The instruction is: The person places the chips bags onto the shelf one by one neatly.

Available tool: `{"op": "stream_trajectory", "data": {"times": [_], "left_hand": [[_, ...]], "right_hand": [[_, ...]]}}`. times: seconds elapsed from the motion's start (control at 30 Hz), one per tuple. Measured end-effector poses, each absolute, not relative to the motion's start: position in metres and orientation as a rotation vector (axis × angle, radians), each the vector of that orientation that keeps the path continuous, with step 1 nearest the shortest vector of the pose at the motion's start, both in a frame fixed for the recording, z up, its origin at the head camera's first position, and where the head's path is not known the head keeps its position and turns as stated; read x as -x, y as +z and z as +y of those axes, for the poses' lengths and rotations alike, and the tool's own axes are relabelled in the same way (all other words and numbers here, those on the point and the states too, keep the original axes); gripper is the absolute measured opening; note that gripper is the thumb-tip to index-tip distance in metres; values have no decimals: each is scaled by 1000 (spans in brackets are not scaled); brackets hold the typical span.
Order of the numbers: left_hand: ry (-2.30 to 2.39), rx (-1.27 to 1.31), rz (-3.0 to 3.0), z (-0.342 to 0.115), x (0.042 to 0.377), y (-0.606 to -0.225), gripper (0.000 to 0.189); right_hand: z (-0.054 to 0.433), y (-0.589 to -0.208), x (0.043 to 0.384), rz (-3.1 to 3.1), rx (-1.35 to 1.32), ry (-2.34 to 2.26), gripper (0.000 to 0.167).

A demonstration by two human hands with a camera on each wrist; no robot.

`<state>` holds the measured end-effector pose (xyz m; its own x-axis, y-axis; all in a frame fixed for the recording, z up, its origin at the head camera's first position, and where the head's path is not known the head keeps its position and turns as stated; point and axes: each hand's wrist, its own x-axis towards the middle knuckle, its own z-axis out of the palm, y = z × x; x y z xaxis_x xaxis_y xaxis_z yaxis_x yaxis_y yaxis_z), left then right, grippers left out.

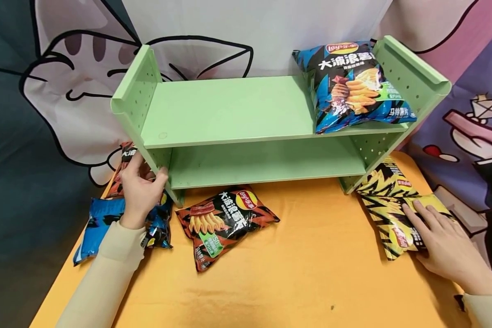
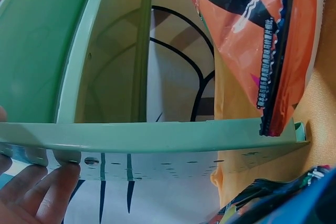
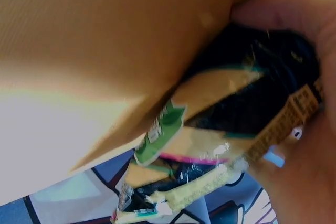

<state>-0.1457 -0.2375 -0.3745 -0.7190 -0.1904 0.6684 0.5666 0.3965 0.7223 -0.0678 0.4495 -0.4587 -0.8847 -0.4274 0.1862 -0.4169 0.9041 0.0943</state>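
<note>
My left hand (image 1: 141,191) holds the left side panel of a light green two-tier shelf (image 1: 229,107). In the left wrist view its fingers (image 2: 50,190) press on the panel's perforated outer face. My right hand (image 1: 451,241) rests on a yellow and black chip bag (image 1: 393,223) right of the shelf, fingers stretched across it. The right wrist view has the thumb (image 3: 278,6) along this bag's edge. Another yellow and black chip bag (image 1: 387,175) lies just behind. A blue chip bag (image 1: 352,91) leans upright at the upper tier's right end.
A red-brown chip bag (image 1: 225,223) lies before the shelf's left front. Left of the shelf are a blue chip bag (image 1: 102,223), partly under the left arm, and a red one (image 1: 116,184) behind the hand. The orange tabletop (image 1: 303,255) meets a cartoon-printed backdrop (image 1: 246,27).
</note>
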Motion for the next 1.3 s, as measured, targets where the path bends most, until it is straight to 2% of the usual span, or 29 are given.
{"op": "stream_trajectory", "data": {"times": [0.33,0.67,0.9,1.3], "left_hand": [[-1370,331,-1963,-237,145,-372,51],[-1344,309,-1965,-237,146,-372,50],[-1354,327,-1967,-236,146,-371,50],[-1334,313,-1980,-238,147,-375,49]], "right_hand": [[445,-454,73,-2830,-638,-150,143],[442,-445,76,-2793,-653,-140,129],[436,-440,73,-2707,-702,-124,105],[419,-420,70,-2638,-711,-171,98]]}}
